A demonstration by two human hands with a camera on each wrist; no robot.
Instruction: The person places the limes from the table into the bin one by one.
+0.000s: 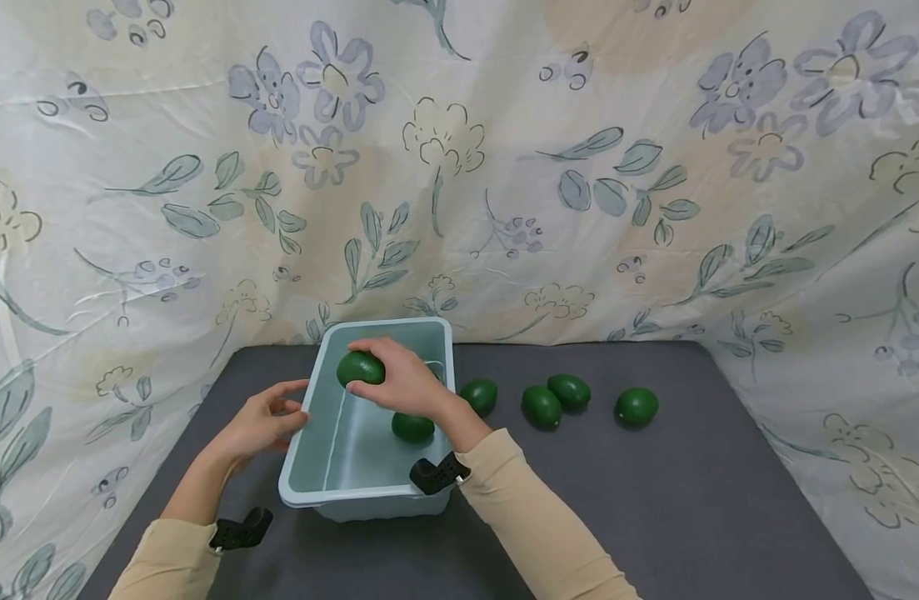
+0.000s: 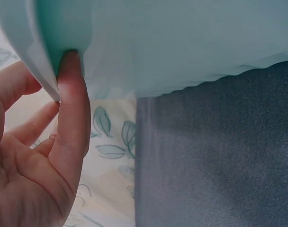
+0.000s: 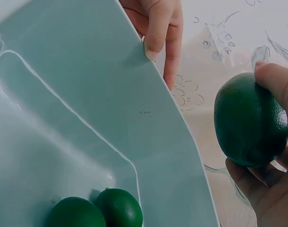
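Observation:
My right hand (image 1: pixel 402 379) holds a glossy dark green avocado (image 1: pixel 361 368) over the far left part of a pale teal plastic bin (image 1: pixel 309 492). In the right wrist view the thumb lies on one side of this avocado (image 3: pixel 250 120), with fingers on the other. Two more avocados lie together on the bin floor, the left one (image 3: pixel 75 213) and the right one (image 3: pixel 119 208); my right arm partly covers the bin in the head view. At the bin's left side my left hand (image 1: pixel 258 423) grips the rim, one fingertip (image 2: pixel 70 61) tucked under it against the outer wall.
Several loose avocados rest on the dark grey table (image 1: pixel 691 500) right of the bin: one (image 1: pixel 479 397) beside its wall, a pair (image 1: pixel 541 407) close together, and another (image 1: pixel 636 407) farther right. A floral cloth (image 1: pixel 504 167) hangs behind the table.

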